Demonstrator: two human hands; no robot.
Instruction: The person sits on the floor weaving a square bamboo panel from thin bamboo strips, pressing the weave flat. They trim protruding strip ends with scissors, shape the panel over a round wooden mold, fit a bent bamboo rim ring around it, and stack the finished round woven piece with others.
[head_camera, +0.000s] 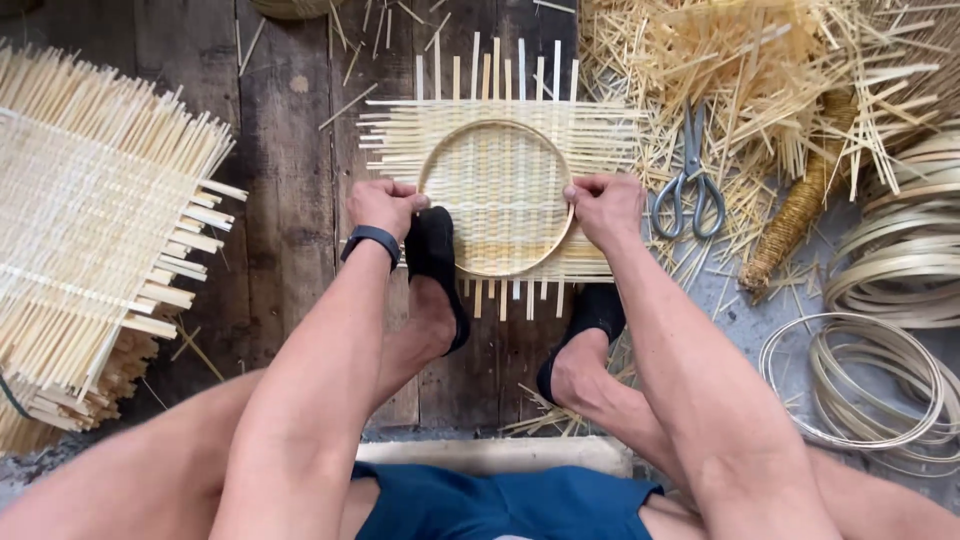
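Observation:
A square woven bamboo mat (600, 135) lies on the dark wooden floor in front of me, loose strip ends sticking out on all sides. A round bamboo hoop (497, 124) rests on top of the mat. My left hand (385, 205) is closed on the hoop's left rim. My right hand (603, 207) grips the right rim. A dark band sits on my left wrist (371, 238). Both of my feet in black socks press on the mat's near edge, the left foot (435, 265) beside the left hand, the right foot (592, 315) below the right hand.
A stack of woven mats (90, 230) fills the left side. Grey scissors (690, 185) lie to the right of the mat on a heap of straw-coloured offcuts (760, 70). Coiled bamboo hoops (880, 380) are at the right. A wrapped bundle (800, 215) lies near the scissors.

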